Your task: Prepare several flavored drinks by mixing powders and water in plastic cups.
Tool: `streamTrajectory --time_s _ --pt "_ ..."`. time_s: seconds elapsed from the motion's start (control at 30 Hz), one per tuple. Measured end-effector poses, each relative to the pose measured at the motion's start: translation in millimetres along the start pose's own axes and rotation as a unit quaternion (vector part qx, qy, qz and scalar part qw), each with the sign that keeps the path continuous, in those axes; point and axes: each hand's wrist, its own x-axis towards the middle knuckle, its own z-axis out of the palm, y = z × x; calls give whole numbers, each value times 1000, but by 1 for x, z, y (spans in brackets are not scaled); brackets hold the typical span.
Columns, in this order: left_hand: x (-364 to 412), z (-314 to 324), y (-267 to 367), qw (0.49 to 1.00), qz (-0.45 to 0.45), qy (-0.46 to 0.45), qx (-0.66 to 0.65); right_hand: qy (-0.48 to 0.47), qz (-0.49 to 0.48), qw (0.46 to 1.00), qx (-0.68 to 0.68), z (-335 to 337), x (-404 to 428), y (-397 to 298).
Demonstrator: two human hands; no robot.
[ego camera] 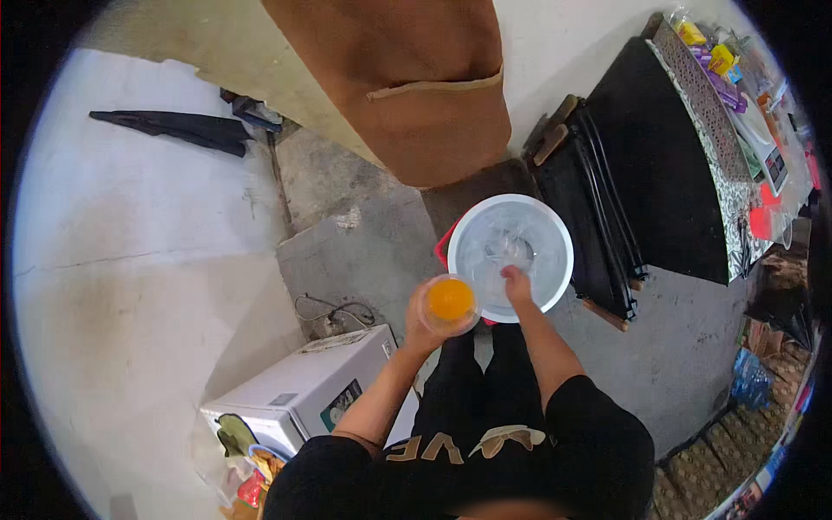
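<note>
My left hand [421, 316] holds a clear cup of orange liquid [451, 299] near the left rim of a round, white-rimmed basin [563, 250]. Over the basin, my right hand [515, 283] grips something clear or part of a tool; its fingertips are closed, and what they grip is hard to make out. Beyond those fingers, a clear, shiny mass [510, 246] lies in the basin, perhaps ice or plastic, with a dark rounded shape in it. A red edge [445, 244] shows beneath the basin.
Folded black chairs or frames [601, 208] lean at the right, beside a dark table with a patterned edge [705, 149] holding packets and cups. A brown cloth cover [442, 123] hangs ahead. A white appliance [312, 383] stands at lower left, with a cable [335, 311] on the floor.
</note>
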Motion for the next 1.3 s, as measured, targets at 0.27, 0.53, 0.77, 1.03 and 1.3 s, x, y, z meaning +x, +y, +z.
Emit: streamTrajectory --time_s 0.27,0.53,0.77,1.03,1.3 --pt "14 12 -21 990 82 -92 -72 221 -4 877 -427 -54 17 -30" --pt "16 34 -20 977 95 -151 -118 167 9 960 -223 -126 31 -49" --pt "0 34 -20 974 97 -161 -125 265 -51 946 -178 -141 11 -94" --pt "-17 21 -22 981 78 -153 -93 -72 100 954 -273 -23 20 -79" --pt "-20 20 -20 972 84 -185 -122 29 309 828 466 2 64 -41"
